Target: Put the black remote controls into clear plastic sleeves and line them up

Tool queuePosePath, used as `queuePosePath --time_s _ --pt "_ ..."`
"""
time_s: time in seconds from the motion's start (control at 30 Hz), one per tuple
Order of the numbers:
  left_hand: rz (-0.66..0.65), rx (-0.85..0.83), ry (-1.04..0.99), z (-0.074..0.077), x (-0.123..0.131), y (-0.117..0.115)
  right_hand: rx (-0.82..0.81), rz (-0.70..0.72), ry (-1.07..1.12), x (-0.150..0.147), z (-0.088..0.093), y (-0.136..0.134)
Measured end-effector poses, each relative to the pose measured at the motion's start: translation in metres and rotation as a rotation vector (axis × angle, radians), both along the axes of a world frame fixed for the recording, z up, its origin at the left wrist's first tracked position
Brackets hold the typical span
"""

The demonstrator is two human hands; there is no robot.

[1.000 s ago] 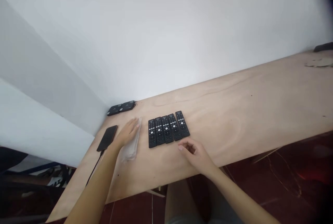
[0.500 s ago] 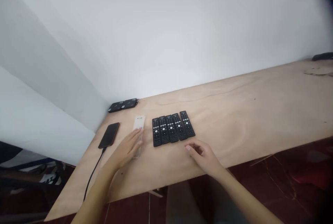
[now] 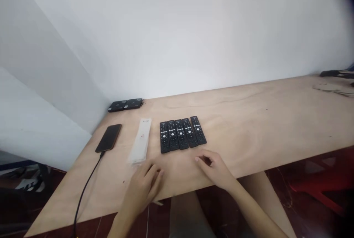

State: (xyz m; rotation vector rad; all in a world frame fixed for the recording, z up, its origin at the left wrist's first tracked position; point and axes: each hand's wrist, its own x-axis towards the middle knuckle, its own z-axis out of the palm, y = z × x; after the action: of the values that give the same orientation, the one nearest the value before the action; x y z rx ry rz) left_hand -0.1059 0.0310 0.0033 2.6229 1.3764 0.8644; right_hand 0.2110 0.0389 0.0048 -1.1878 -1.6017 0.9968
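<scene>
Withdrawn from the plastic-wrapped white packet, the left hand was held empty, fingers loosely curled; the right hand was kept half-closed and empty on the table, just below the five black remote controls, touching neither

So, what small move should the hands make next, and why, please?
Probably the right hand should pick up the rightmost black remote control: the hand is empty and rests just below that end of the row, while the left hand is empty near the plastic sleeve.
</scene>
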Motion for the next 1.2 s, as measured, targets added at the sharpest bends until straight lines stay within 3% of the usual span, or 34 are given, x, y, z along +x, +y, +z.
queuePosePath --time_s 0.27,0.57,0.77,1.07,1.2 --pt "-0.02 -0.102 0.024 0.004 0.023 0.016 0.0 0.043 0.077 0.005 -0.003 0.001" --pt "0.063 -0.161 0.143 -0.001 0.047 0.018 0.022 0.13 0.052 0.004 -0.017 0.01" --pt "0.129 -0.158 0.142 -0.001 0.059 0.02 0.013 0.178 0.042 0.005 -0.015 0.008" --pt "0.133 -0.113 0.073 0.0 0.059 0.019 0.009 0.183 0.02 0.005 -0.011 0.002" --pt "0.228 -0.029 -0.018 0.002 0.055 0.019 0.012 0.184 0.009 0.003 -0.01 -0.001"
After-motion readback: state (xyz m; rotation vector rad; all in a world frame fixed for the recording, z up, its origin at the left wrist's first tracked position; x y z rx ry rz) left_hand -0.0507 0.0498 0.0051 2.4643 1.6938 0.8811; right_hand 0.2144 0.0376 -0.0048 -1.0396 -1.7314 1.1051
